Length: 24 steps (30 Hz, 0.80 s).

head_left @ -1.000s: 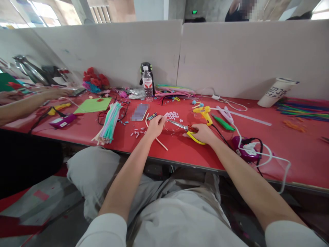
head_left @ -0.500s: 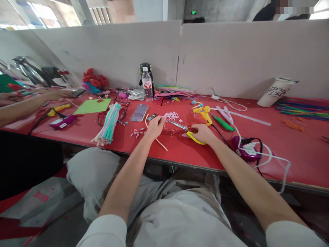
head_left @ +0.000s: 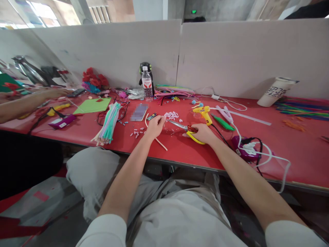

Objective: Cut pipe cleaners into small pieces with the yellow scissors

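Observation:
My right hand point(head_left: 203, 133) is closed around the yellow and red handles of a pair of scissors point(head_left: 180, 125). The blades point left and reach the fingertips of my left hand point(head_left: 155, 126). Those fingertips are pinched together; something small and pale may be between them, too small to make out. A cream pipe cleaner point(head_left: 161, 144) lies on the table and passes beneath my left hand. Just beyond the blades is a pile of short pink cut pieces point(head_left: 171, 115). More pink bits point(head_left: 137, 132) are scattered left of my left hand.
The red table point(head_left: 180, 154) also holds a bundle of pastel pipe cleaners point(head_left: 111, 123), a phone point(head_left: 139, 112), a water bottle point(head_left: 147, 85), a yellow glue gun point(head_left: 203, 114), a purple power strip point(head_left: 245, 149) with cables and a white cup point(head_left: 276, 92). A co-worker's arm point(head_left: 23, 104) reaches in from the left.
My hands and the scissors have barely moved. At the far left, the co-worker's hand has shifted slightly. A figure beyond the partition at upper right has moved.

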Tool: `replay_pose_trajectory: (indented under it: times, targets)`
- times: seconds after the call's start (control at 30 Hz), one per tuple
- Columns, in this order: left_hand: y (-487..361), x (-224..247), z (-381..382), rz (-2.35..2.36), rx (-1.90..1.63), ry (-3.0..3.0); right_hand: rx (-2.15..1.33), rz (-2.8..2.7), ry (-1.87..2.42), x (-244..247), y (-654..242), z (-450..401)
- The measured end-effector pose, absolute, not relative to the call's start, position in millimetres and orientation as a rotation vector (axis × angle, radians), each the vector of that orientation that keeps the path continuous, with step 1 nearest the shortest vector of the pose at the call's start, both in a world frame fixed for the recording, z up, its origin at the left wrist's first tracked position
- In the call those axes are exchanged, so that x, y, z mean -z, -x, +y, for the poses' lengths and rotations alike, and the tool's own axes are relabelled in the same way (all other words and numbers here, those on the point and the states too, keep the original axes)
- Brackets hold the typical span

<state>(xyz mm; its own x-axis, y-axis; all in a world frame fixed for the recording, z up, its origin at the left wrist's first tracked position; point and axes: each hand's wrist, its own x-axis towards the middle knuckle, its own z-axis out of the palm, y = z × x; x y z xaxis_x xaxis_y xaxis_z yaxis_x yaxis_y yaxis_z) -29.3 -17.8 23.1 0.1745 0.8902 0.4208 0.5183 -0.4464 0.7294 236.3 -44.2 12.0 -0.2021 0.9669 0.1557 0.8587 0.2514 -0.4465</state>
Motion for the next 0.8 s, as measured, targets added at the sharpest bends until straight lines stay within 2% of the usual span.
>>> replay_pose_trajectory:
  times: [0.8]
  targets:
    - [29.5,-21.2,-15.5,1.322,-1.226,-1.979,-0.356,-2.129,1.690,-15.4,-234.5,-46.4]
